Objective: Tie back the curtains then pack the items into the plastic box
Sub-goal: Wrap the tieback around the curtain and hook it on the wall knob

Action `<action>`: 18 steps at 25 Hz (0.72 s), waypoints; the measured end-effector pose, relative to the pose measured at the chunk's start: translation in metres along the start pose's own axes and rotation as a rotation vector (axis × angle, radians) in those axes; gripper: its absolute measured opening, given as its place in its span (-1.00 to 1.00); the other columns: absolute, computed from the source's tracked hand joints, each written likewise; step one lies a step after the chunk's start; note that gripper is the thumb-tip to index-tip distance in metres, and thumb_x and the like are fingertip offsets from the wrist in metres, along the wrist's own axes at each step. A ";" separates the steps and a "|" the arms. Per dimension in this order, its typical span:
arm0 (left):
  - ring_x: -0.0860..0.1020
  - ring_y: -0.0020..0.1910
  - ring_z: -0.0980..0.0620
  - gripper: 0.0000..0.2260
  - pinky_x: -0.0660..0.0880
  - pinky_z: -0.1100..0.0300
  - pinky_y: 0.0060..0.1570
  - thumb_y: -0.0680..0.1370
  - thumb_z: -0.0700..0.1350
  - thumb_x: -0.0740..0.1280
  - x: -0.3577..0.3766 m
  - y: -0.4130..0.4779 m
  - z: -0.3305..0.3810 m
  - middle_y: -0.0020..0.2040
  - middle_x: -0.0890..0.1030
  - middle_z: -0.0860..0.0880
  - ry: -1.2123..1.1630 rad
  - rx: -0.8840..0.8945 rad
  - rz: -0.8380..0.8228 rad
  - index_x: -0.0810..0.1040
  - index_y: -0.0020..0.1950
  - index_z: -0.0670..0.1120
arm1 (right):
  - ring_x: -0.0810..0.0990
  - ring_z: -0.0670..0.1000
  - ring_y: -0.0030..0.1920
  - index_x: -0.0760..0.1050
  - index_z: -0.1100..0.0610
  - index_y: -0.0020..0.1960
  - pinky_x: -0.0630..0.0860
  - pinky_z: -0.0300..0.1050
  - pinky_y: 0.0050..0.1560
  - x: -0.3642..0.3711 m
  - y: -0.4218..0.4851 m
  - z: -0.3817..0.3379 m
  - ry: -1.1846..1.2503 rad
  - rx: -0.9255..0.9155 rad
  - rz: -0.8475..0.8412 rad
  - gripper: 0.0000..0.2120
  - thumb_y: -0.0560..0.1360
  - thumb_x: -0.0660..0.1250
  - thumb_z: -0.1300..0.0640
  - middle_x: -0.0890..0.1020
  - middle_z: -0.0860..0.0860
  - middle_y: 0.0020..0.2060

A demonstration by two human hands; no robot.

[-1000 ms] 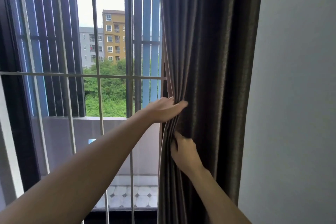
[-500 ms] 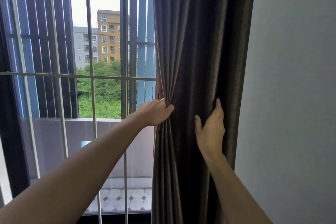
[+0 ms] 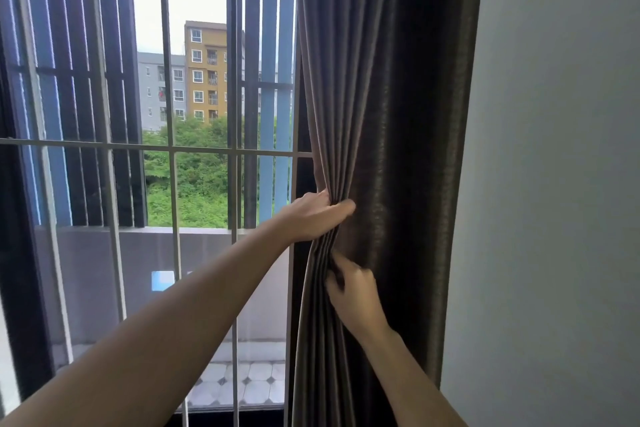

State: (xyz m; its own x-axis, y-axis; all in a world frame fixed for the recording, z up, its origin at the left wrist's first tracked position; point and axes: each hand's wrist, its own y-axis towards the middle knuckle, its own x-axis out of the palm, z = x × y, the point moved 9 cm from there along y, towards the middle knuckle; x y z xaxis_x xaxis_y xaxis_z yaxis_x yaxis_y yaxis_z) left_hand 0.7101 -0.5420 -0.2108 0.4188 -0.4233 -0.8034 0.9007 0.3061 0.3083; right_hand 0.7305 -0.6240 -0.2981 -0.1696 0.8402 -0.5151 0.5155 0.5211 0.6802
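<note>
Early stage: the curtain (image 3: 398,80) is bunched toward the wall (image 3: 554,184) but not yet tied. Packing has not begun and the plastic box is not in view. The left hand (image 3: 311,218), arm outstretched, clamps the gathered folds between thumb and fingers. The right hand (image 3: 355,291), just below the left hand, curls its fingers into the same folds.

Curtain (image 3: 388,114) between window bars (image 3: 166,149) left, wall (image 3: 554,184) right.
</note>
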 end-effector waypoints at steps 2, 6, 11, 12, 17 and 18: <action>0.55 -0.15 -0.01 -0.68 0.52 0.07 -0.11 0.48 0.20 0.17 0.000 0.004 0.000 -0.15 0.57 -0.03 0.124 0.020 0.018 0.48 -0.07 -0.03 | 0.62 0.04 -0.02 0.46 0.08 0.23 0.53 -0.04 0.10 0.007 -0.011 0.002 -0.011 -0.002 -0.038 -0.66 0.49 0.20 0.26 0.66 0.04 -0.04; 0.54 -0.17 -0.08 -0.71 0.53 0.02 -0.11 0.53 0.11 0.08 -0.014 0.004 -0.014 -0.15 0.54 -0.09 0.270 -0.039 0.087 0.42 -0.09 -0.10 | 0.60 0.03 0.09 0.39 -0.03 0.35 0.46 -0.09 0.23 0.023 -0.057 0.015 -0.148 -0.002 -0.263 -0.59 0.51 0.16 0.09 0.63 0.05 0.11; 0.49 -0.24 -0.07 -0.76 0.41 0.07 -0.24 0.54 0.02 0.07 -0.013 -0.012 -0.005 -0.26 0.47 -0.06 0.222 -0.013 0.107 0.22 -0.32 0.01 | 0.25 0.01 0.41 0.36 0.10 0.34 0.18 -0.17 0.43 -0.143 -0.028 -0.004 -0.099 -0.072 0.757 -0.49 0.42 0.38 0.14 0.31 0.11 0.42; 0.47 -0.27 -0.03 -0.75 0.36 0.11 -0.29 0.55 0.00 0.07 -0.012 -0.015 -0.001 -0.27 0.45 -0.04 0.215 0.005 0.115 0.20 -0.32 0.01 | 0.17 -0.04 0.44 0.22 0.08 0.43 0.13 -0.28 0.41 -0.160 -0.006 0.003 0.002 0.039 0.710 -0.34 0.41 0.43 0.11 0.20 0.08 0.48; 0.38 -0.36 -0.02 -0.73 0.24 0.13 -0.37 0.54 -0.05 0.08 -0.009 -0.020 0.002 -0.35 0.38 -0.03 0.147 0.023 0.136 0.16 -0.35 -0.03 | 0.56 0.16 0.12 0.26 0.17 0.41 0.33 -0.38 -0.03 -0.119 0.044 0.026 0.047 0.098 0.222 -0.48 0.48 0.22 0.38 0.58 0.13 0.14; 0.36 -0.37 0.00 -0.73 0.23 0.13 -0.37 0.54 -0.06 0.08 -0.009 -0.019 0.001 -0.36 0.37 -0.03 0.132 0.021 0.138 0.15 -0.36 -0.03 | 0.57 0.15 0.09 0.32 0.18 0.37 0.32 -0.43 -0.08 -0.097 0.038 0.028 0.030 0.074 0.136 -0.51 0.47 0.16 0.43 0.59 0.09 0.10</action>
State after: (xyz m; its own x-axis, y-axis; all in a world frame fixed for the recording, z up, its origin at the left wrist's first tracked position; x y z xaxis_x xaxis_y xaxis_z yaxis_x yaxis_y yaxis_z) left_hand 0.6892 -0.5446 -0.2092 0.5209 -0.2631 -0.8121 0.8387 0.3349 0.4295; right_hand 0.7904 -0.6903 -0.2371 -0.1187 0.9070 -0.4039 0.5961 0.3905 0.7015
